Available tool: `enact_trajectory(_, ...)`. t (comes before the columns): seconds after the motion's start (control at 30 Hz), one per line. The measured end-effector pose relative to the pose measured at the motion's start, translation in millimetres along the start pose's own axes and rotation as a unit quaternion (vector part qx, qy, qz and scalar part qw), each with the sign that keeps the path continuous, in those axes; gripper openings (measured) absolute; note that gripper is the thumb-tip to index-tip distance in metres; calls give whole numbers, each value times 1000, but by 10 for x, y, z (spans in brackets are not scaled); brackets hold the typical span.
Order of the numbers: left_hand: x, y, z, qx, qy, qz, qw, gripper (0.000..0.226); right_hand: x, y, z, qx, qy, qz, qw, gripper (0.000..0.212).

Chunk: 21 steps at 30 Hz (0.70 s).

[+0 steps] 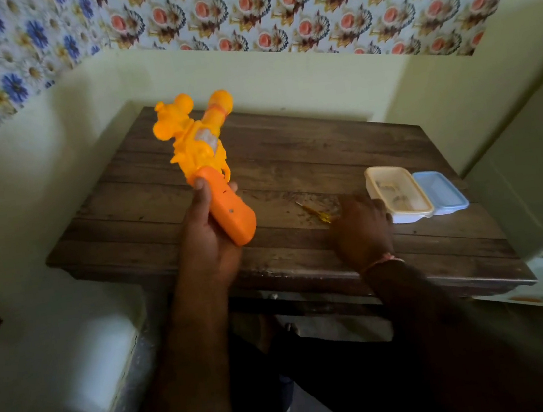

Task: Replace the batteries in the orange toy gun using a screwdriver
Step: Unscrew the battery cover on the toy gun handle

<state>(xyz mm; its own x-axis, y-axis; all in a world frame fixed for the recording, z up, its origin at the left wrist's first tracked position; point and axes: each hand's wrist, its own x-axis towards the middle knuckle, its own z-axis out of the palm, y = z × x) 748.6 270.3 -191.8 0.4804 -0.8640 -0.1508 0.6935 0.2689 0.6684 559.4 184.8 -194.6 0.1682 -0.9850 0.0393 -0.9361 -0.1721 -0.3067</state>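
Screwdriver [314, 213]: handle end hidden under the right hand [361, 228] — whether the fingers touch or grip it cannot be told. Tub [399, 190]: contents blurred, not identifiable; its near left corner covered by that hand. Lid [441, 192]: near edge partly behind the tub. Gun [203, 159]: grip partly covered by the left hand [210, 234] — muzzle detail smeared by blur. Table [291, 154]: underside in shadow, legs not discernible. Both forearms cut off at the bottom edge.

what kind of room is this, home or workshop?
Most likely a home room, not a workshop: flowered wallpaper over painted walls, a small worn wooden table pushed into the corner, and plastic food boxes beside the toy gun.
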Motion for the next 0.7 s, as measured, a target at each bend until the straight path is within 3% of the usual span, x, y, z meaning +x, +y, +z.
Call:
enact_trajectory(0.1, 50, -46, -60, -27, -22, -6, 999, 94, 4, 43, 35, -84, -58, 12, 995, 37)
enact_trajectory(0.2, 46, -71, -54, -41, -11, -13, 999, 83, -55, 25, 62, -124, -16, -21, 992, 34)
enact_trajectory(0.27, 48, -100, -34, -35, 8, -23, 999, 57, -112, -16, 26, -61, 20, -44, 997, 27)
enact_trajectory(0.33, 64, -109, -45, -23, 9, -24, 999, 51, -178, -103, -36, 115, 29, -60, 991, 11)
enact_trajectory(0.43, 88, -102, -74, -26, 3, -5, 1000, 67, -349, -272, -209, 358, 59, -63, 930, 6)
enact_trajectory(0.5, 110, -104, -92, -26, 2, -2, 1000, 64, -445, -371, -323, 524, 54, -46, 849, 10)
enact_trajectory(0.57, 123, -117, -101, -30, 3, -3, 1000, 58, -525, -441, -384, 645, -1, -25, 764, 11)
enact_trajectory(0.6, 127, -120, -100, -29, 0, -2, 1000, 56, -562, -468, -397, 664, -23, -24, 747, 11)
enact_trajectory(0.7, 129, -117, -114, -27, -4, 0, 1000, 53, -666, -508, -381, 649, -45, -43, 758, 13)
